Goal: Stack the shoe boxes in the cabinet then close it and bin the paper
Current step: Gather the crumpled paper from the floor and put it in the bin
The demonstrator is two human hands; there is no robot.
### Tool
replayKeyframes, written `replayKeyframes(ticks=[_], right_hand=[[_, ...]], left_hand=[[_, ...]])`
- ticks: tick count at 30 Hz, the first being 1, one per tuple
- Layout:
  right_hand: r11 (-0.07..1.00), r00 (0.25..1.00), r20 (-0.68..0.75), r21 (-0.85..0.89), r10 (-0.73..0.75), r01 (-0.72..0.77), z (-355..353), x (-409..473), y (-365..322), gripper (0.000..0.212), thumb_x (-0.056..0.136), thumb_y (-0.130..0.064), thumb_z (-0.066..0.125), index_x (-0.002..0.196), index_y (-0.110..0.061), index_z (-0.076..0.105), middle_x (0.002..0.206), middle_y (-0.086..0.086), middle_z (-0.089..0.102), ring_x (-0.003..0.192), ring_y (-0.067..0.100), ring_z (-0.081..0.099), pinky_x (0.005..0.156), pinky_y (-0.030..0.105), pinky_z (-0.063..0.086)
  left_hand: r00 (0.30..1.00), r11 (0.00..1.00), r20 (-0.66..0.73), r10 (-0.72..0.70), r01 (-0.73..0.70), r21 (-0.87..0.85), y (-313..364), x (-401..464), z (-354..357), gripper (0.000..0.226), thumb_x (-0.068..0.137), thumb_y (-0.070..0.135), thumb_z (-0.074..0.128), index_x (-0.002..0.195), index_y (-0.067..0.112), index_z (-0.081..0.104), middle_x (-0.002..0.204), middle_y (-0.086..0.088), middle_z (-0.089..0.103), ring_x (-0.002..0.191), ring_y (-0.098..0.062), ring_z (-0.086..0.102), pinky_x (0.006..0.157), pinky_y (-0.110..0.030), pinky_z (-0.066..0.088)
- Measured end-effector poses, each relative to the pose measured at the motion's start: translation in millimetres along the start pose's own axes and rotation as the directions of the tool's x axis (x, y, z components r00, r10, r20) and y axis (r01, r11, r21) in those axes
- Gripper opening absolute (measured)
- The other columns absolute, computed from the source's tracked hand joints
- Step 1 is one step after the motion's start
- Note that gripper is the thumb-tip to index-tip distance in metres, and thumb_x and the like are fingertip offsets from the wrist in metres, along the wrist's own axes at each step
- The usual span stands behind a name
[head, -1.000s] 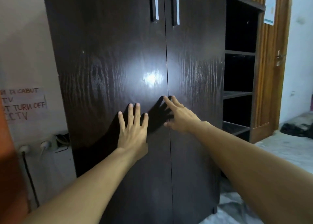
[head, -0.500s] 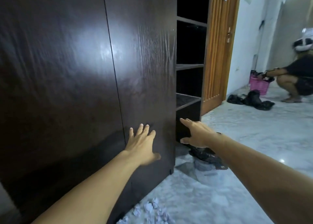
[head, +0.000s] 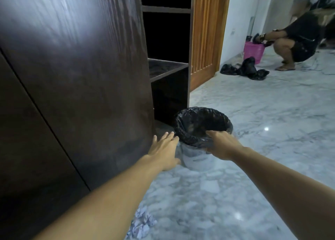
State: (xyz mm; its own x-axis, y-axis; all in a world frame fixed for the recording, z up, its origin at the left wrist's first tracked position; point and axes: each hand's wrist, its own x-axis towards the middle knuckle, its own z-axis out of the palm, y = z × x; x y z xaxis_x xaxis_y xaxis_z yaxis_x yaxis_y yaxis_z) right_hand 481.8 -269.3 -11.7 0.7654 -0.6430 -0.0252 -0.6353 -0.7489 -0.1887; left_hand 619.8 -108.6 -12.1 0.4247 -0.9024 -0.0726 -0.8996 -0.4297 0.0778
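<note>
Crumpled paper lies on the floor at six o'clock. I see my left hand open, empty beside the bin; my right hand seems to grip its rim. The cabinet stands closed at ten o'clock.

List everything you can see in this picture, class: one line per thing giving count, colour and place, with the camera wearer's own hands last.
cabinet: one, dark brown, left, doors shut
open shelves: one stack, dark, on the cabinet's right side
waste bin: one, pale with black liner, on the floor by the cabinet's corner
crumpled paper: one pile, white, floor at bottom centre
wooden door: one, orange-brown, behind the shelves
black bags: a heap, floor at right rear
pink basket: one, far right
crouching person: one, dark clothes, by the basket
floor: grey-white marble
left hand: open, beside the bin
right hand: gripping the bin's near rim
</note>
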Motion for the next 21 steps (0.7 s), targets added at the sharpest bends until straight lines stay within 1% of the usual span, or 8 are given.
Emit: replayKeyframes(ticks=[5, 8, 10, 12, 14, 16, 18, 21], right_hand=[[0.998, 0.997, -0.079, -0.067, -0.022, 0.017, 34, 31, 28, 0.050, 0.086, -0.021, 0.061, 0.135, -0.017, 0.050, 0.131, 0.004, 0.057, 0.120, 0.028, 0.050, 0.089, 0.038, 0.048], [0.995, 0.989, -0.136, -0.090, -0.049, 0.037, 51, 49, 44, 0.046, 0.087, -0.017, 0.058, 0.133, -0.018, 0.054, 0.129, 0.002, 0.060, 0.125, 0.027, 0.047, 0.090, 0.039, 0.047], [0.993, 0.983, -0.170, -0.110, -0.070, 0.052, 62, 58, 53, 0.041, 0.088, -0.018, 0.058, 0.129, -0.021, 0.058, 0.125, 0.001, 0.063, 0.127, 0.027, 0.047, 0.089, 0.039, 0.047], [0.990, 0.973, -0.213, -0.129, -0.091, 0.064, 72, 63, 58, 0.037, 0.086, -0.018, 0.057, 0.123, -0.022, 0.062, 0.117, 0.002, 0.067, 0.121, 0.029, 0.051, 0.084, 0.038, 0.048], [0.990, 0.961, -0.261, -0.127, -0.094, 0.063, 81, 65, 61, 0.038, 0.086, -0.016, 0.057, 0.123, -0.022, 0.063, 0.114, 0.004, 0.067, 0.115, 0.030, 0.052, 0.081, 0.037, 0.047], [0.989, 0.953, -0.288, -0.134, -0.095, 0.059, 86, 66, 61, 0.037, 0.089, -0.015, 0.056, 0.125, -0.021, 0.061, 0.114, 0.005, 0.065, 0.113, 0.031, 0.051, 0.083, 0.038, 0.045], [0.986, 0.946, -0.305, -0.152, -0.110, 0.066, 89, 64, 59, 0.034, 0.090, -0.016, 0.056, 0.123, -0.022, 0.060, 0.110, 0.005, 0.064, 0.110, 0.031, 0.050, 0.084, 0.039, 0.043], [0.982, 0.929, -0.344, -0.172, -0.139, 0.083, 94, 55, 54, 0.031, 0.089, -0.017, 0.059, 0.119, -0.022, 0.061, 0.102, 0.005, 0.062, 0.103, 0.032, 0.051, 0.081, 0.040, 0.042]], left_hand=[[0.996, 0.995, -0.045, 0.079, -0.081, -0.052, 7, 59, 35, 0.082, 0.091, 0.031, 0.063, 0.154, 0.015, 0.012, 0.163, -0.002, 0.001, 0.149, -0.020, 0.002, 0.119, -0.049, 0.009], [0.989, 0.992, -0.086, 0.120, -0.124, -0.036, 8, 90, 51, 0.075, 0.094, 0.025, 0.059, 0.153, 0.016, 0.014, 0.163, -0.001, 0.005, 0.149, -0.018, 0.004, 0.119, -0.048, 0.009], [0.983, 0.989, -0.111, 0.146, -0.148, -0.018, 9, 107, 62, 0.069, 0.095, 0.020, 0.057, 0.153, 0.016, 0.018, 0.162, -0.001, 0.009, 0.149, -0.018, 0.006, 0.119, -0.047, 0.010], [0.977, 0.985, -0.125, 0.173, -0.175, -0.006, 10, 120, 73, 0.065, 0.095, 0.015, 0.056, 0.152, 0.016, 0.023, 0.161, -0.001, 0.015, 0.149, -0.017, 0.009, 0.119, -0.047, 0.010], [0.968, 0.981, -0.164, 0.192, -0.194, 0.003, 10, 130, 81, 0.062, 0.094, 0.009, 0.057, 0.149, 0.015, 0.030, 0.158, 0.000, 0.027, 0.147, -0.017, 0.016, 0.119, -0.045, 0.012], [0.948, 0.980, -0.250, 0.198, -0.201, 0.014, 10, 135, 87, 0.057, 0.088, -0.001, 0.060, 0.141, 0.012, 0.044, 0.146, -0.003, 0.046, 0.142, -0.020, 0.031, 0.116, -0.039, 0.018], [0.920, 0.977, -0.328, 0.215, -0.208, 0.057, 10, 136, 90, 0.047, 0.082, -0.006, 0.061, 0.126, 0.010, 0.059, 0.125, -0.007, 0.061, 0.125, -0.025, 0.048, 0.108, -0.035, 0.028], [0.888, 0.969, -0.390, 0.244, -0.236, 0.070, 7, 130, 90, 0.037, 0.076, -0.010, 0.064, 0.109, 0.007, 0.066, 0.105, -0.009, 0.066, 0.104, -0.028, 0.057, 0.096, -0.036, 0.038]])
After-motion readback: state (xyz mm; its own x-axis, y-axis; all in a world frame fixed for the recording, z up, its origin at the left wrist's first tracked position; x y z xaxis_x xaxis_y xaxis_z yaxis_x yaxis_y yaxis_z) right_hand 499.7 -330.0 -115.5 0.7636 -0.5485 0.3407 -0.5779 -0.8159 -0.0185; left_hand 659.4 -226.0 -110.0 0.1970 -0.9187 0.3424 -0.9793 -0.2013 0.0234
